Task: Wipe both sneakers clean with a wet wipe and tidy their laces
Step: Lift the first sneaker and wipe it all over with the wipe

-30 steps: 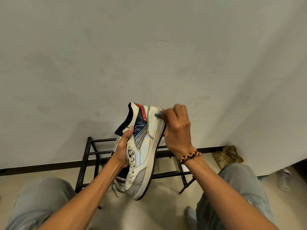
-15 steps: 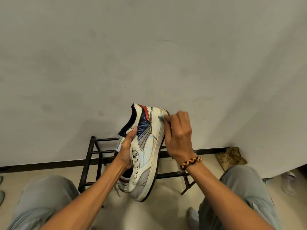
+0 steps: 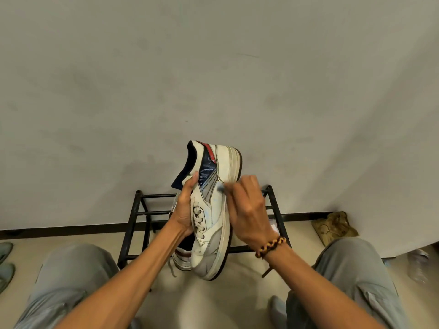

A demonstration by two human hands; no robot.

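Note:
A white sneaker (image 3: 213, 210) with navy, red and grey panels is held up in front of me, heel up and toe down. My left hand (image 3: 184, 210) grips it at the laces and tongue, thumb on the navy panel. My right hand (image 3: 247, 210) pinches a small pale wet wipe (image 3: 221, 187), mostly hidden by the fingers, and presses it against the sneaker's side by the white midsole. The second sneaker (image 3: 181, 256) rests on the black rack below, partly hidden behind the first, with a lace hanging down.
A black metal shoe rack (image 3: 135, 217) stands against the wall on a beige floor. A crumpled brown bag (image 3: 335, 227) lies at the right, with a clear plastic bottle (image 3: 419, 264) beyond my right knee. Grey-green shoes (image 3: 3, 262) sit at the left edge.
My right hand has slid the wipe down from the heel end of the midsole to the middle of the sneaker's side. The sneaker has stayed in my left hand.

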